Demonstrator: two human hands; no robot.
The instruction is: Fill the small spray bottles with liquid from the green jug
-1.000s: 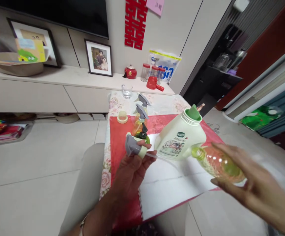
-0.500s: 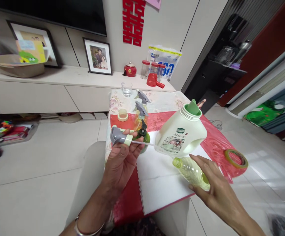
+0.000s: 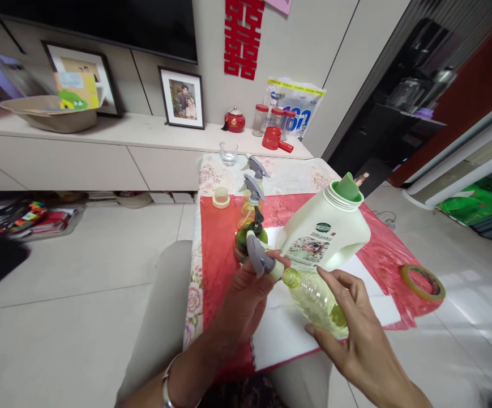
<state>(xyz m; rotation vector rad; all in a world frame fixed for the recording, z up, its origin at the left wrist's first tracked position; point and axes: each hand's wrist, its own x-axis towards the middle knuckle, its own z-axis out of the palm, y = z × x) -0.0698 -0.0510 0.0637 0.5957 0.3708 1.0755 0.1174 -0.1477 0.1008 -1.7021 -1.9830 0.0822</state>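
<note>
My left hand (image 3: 246, 297) pinches a grey trigger spray head (image 3: 259, 255) by its pale green collar (image 3: 277, 271). The collar is right at the mouth of a clear yellow-green plastic bottle (image 3: 311, 294), tilted with its neck toward my left hand. The spray head's thin tube no longer shows outside the bottle. My right hand (image 3: 356, 323) grips the bottle near its base, thumb below and fingers above. Just behind stands a large pale green detergent jug (image 3: 324, 226) with its mouth uncapped. A dark green pump bottle (image 3: 246, 238) is beside the spray head.
Two spray bottles with grey heads (image 3: 254, 187) stand farther back, near a cream cap (image 3: 221, 197) and a glass cup (image 3: 229, 153). A tape roll (image 3: 423, 282) lies at the right on the red cover (image 3: 218, 226). A white mat (image 3: 271, 334) lies under the bottle.
My left hand has moved right with the spray head, bringing its collar to the bottle mouth; the tube went out of sight. My right hand still holds the bottle. The view shifted slightly.
</note>
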